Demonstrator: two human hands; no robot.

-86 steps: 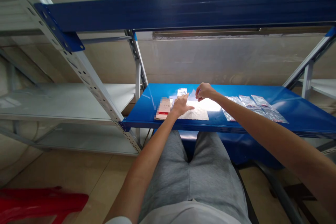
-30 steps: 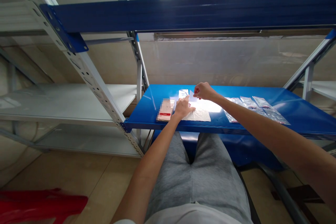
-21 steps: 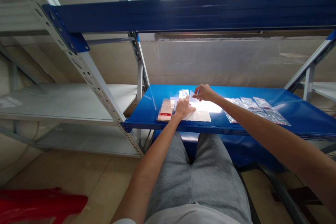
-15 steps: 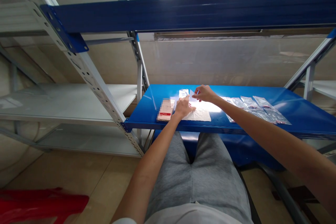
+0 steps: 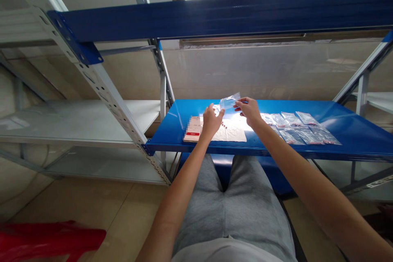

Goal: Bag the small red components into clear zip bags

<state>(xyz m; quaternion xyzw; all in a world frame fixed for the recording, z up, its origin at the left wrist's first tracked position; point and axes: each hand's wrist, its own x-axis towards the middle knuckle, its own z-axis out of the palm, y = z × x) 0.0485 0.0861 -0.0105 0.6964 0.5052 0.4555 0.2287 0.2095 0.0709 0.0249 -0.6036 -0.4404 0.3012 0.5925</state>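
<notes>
A small clear plastic bag [image 5: 229, 101] is raised above the shelf, pinched in the fingers of my right hand [image 5: 248, 111]. My left hand [image 5: 211, 120] rises just left of it, its fingertips at the bag's lower left corner; I cannot tell whether they grip it. Behind those fingers lies another clear bag [image 5: 216, 109]. Below both hands is a white sheet [image 5: 231, 134]. Left of that sheet sits a pale stack of printed cards [image 5: 193, 129], its print blurred out.
Several clear bags with small red marks [image 5: 294, 127] lie in rows on the right of the blue steel shelf [image 5: 254, 149]. A blue beam [image 5: 199, 18] crosses overhead. White metal shelving [image 5: 76, 118] stands left, and a red plastic object [image 5: 46, 239] lies on the floor.
The clear bag has risen from the white sheet into the air between my hands. My left hand has lifted off the sheet, and my right hand has moved up and to the right.
</notes>
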